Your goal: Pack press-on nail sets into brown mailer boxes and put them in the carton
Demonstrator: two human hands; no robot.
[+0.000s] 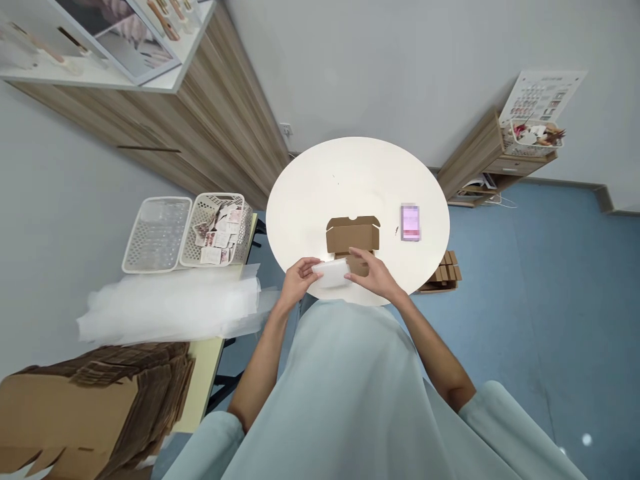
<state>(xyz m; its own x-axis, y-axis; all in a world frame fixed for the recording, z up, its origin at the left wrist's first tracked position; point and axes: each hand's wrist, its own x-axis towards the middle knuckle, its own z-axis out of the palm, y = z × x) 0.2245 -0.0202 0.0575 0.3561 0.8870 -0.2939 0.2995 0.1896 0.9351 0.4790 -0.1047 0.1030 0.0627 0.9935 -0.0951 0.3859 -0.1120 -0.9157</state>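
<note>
A white wrapped packet [332,273] is held between my two hands, above the front part of the round white table [350,170]. My left hand [299,281] grips its left end, thumb along the near side. At the packet's right end, my right hand [373,273] has its thumb against the edge while the fingers arch over the box. Just behind the packet sits a small brown cardboard box [353,235] with its lid raised. My right hand and the packet hide part of the box's inside.
Right of the box lies a phone [411,223]. On the left side table are white plastic baskets [157,233], one with printed cards [223,230], a stack of white wrapping sheets [170,303] and flattened cardboard [70,413]. Small brown boxes [445,272] stand beyond the table's right edge.
</note>
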